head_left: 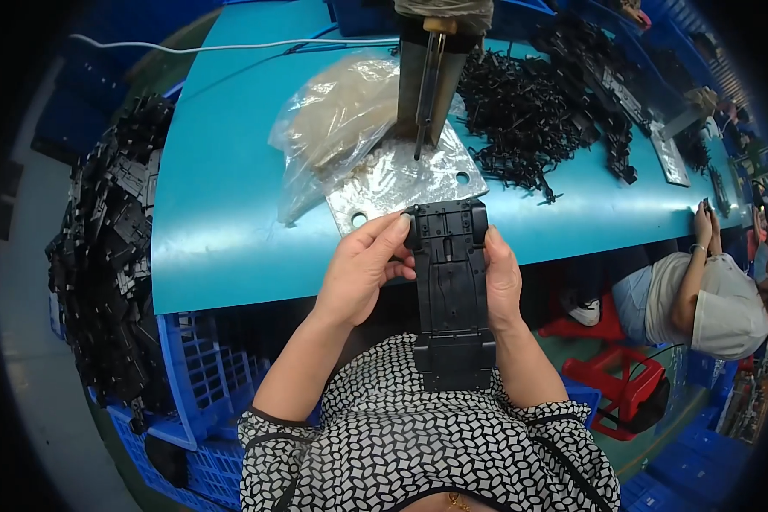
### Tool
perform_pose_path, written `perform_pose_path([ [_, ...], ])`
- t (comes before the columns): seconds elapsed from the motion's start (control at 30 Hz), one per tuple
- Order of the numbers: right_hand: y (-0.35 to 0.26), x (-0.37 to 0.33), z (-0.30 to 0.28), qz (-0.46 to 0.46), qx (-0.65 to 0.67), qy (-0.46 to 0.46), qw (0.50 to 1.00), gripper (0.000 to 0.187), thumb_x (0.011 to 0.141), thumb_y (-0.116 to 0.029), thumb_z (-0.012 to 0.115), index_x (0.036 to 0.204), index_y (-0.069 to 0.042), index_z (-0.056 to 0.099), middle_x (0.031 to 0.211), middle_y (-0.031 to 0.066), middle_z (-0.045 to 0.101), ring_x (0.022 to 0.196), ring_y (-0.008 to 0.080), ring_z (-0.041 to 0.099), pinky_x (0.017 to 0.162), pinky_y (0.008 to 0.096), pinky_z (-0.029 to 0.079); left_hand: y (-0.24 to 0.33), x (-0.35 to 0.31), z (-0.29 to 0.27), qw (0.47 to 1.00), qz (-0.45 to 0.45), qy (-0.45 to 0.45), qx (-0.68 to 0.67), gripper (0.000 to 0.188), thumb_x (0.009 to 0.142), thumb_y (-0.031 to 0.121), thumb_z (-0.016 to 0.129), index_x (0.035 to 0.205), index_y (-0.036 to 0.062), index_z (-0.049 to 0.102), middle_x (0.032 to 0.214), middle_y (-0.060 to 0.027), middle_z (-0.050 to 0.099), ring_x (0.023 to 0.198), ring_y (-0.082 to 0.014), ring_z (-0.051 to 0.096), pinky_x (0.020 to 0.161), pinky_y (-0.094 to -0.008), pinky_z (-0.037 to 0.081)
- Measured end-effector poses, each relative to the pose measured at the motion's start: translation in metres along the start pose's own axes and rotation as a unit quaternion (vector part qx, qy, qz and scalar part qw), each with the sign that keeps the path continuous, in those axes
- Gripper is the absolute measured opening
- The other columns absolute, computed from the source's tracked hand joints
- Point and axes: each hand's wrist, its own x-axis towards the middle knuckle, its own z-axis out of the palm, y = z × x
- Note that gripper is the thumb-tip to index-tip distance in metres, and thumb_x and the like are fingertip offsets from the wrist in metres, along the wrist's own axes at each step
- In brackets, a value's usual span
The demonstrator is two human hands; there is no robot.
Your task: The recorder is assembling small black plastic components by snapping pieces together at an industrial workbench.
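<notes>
Between my two hands is a long black plastic chassis plate, held upright at the table's front edge. My left hand grips its upper left side, the thumb on the face near the top corner. Along the upper right side my right hand is closed, thumb on the edge and the other fingers hidden behind the plate. Just beyond its top end lies a metal base plate with round holes. Above that base hangs a thin metal rod in front of an upright post.
A clear plastic bag with tan contents lies left of the post. Small black parts are heaped to the right on the blue table. More black plates overfill a blue crate at left. A co-worker sits at right near a red stool.
</notes>
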Motion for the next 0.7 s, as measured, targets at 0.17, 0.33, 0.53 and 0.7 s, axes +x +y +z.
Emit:
perform_pose_path([
  [0.17,0.003,0.006,-0.006,0.007,-0.007,0.007,1.0,0.043,0.093,-0.035,0.04,0.111,0.003,0.049,0.1,0.0108,0.06,0.083,0.0133,0.06,0.073,0.0244,0.05,-0.001,0.009,-0.004,0.996,-0.033,-0.045,-0.063,0.033,0.091,0.029,0.053,0.111,0.0027,0.056,0.093,-0.0021,0.061,0.078,-0.0093,0.055,0.073,-0.0237,0.047],
  [0.33,0.002,0.015,-0.006,0.026,0.023,-0.009,0.999,0.04,0.093,-0.032,0.04,0.11,0.003,0.051,0.101,0.011,0.06,0.085,0.0139,0.06,0.074,0.0252,0.049,0.005,0.013,-0.01,0.994,-0.05,-0.051,-0.078,0.03,0.091,0.027,0.053,0.108,0.0034,0.057,0.096,-0.0032,0.062,0.081,-0.0099,0.057,0.073,-0.0243,0.048],
  [0.53,-0.015,0.033,-0.012,0.068,-0.025,0.024,0.997,0.028,0.09,-0.019,0.043,0.107,0.001,0.053,0.1,0.0072,0.06,0.089,0.0131,0.056,0.078,0.0277,0.046,0.011,0.022,-0.018,0.996,-0.031,-0.053,-0.062,0.026,0.089,0.026,0.056,0.103,0.0044,0.059,0.089,-0.0024,0.063,0.076,-0.0092,0.057,0.073,-0.0247,0.047],
  [0.7,-0.025,0.049,-0.024,0.086,-0.132,-0.031,0.987,0.023,0.09,-0.021,0.049,0.099,-0.002,0.058,0.092,0.0029,0.061,0.079,0.0085,0.054,0.068,0.0242,0.044,0.021,0.021,-0.014,0.998,-0.02,-0.04,-0.035,0.029,0.087,0.026,0.059,0.103,0.0027,0.059,0.088,-0.0016,0.062,0.078,-0.0081,0.056,0.076,-0.0234,0.045],
])
